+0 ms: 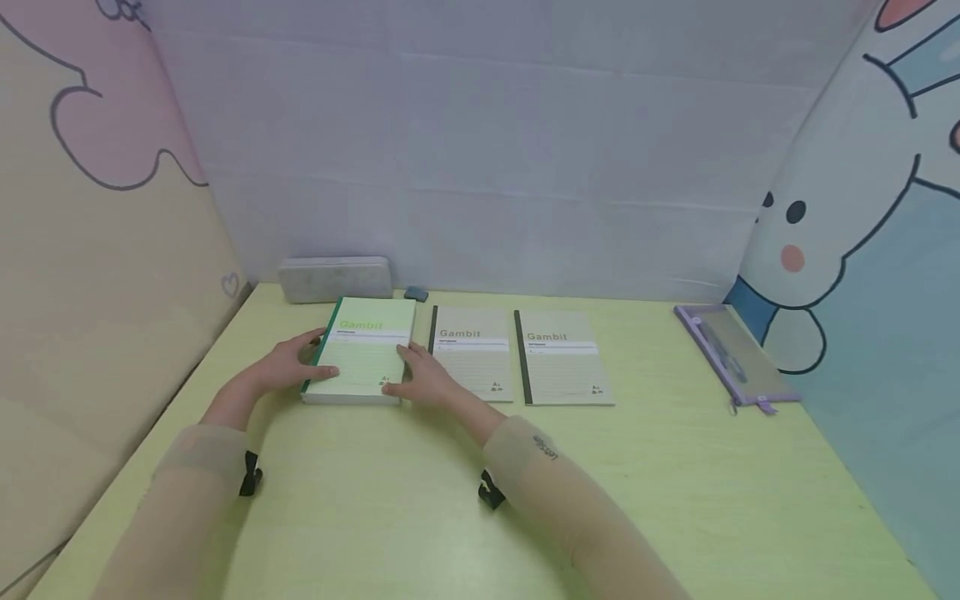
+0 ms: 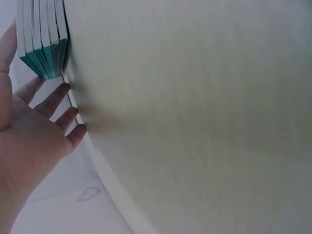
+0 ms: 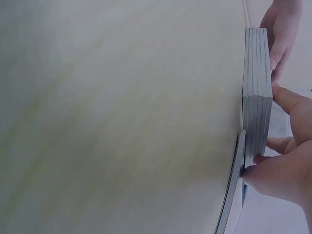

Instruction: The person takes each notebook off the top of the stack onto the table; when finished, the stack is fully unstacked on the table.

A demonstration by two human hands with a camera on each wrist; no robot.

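Stack of notebooks (image 1: 360, 354) sits on the table (image 1: 375, 492), two more notebooks (image 1: 483, 358) at three o'clock; left hand (image 1: 287, 363) at its nine, right hand (image 1: 429, 379) at four, both loosely open against it

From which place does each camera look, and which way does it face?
Head: on the head, facing forward and down at the notebook stack and table; left hand, right hand and sleeves show.
Left wrist: on that wrist, facing table and stack spines; only the left hand shows.
Right wrist: on that wrist, facing the stack's page edges; both hands show.
Shared: head and right-wrist views show both hands at the stack.
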